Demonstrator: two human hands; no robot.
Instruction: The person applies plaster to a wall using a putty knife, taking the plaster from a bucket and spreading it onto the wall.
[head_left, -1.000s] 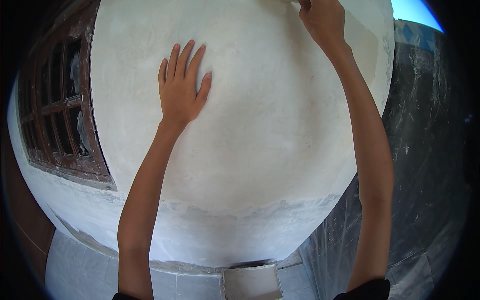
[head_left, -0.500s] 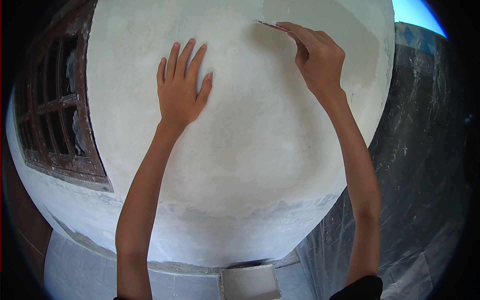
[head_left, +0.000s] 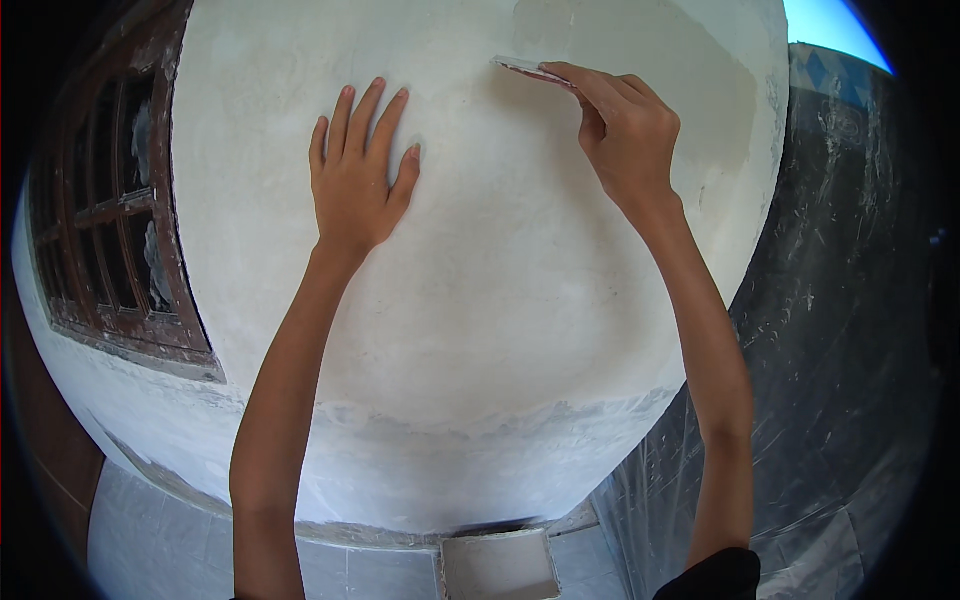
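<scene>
My left hand (head_left: 362, 180) lies open on the whitish plastered wall (head_left: 470, 280), fingers spread, left of centre. My right hand (head_left: 630, 135), higher and to the right, grips a thin flat scraper (head_left: 520, 67), its pale edge at or very close to the wall; I cannot tell if it touches. A slightly darker, smooth patch of coating covers the wall's upper right, around and above the scraper. Shadow falls on the wall below the tool and right arm.
A brown wooden window (head_left: 120, 220) is at left. A rectangular tray (head_left: 500, 565) with pale contents sits on the grey tiled floor (head_left: 160, 510) at the wall's foot. At right stands a dark sheet-covered surface (head_left: 820, 330), with a blue-patterned band and sky above.
My right hand with the scraper has moved down and leftward from the upper edge of the picture, more slightly in the last half second. My left hand has barely moved.
</scene>
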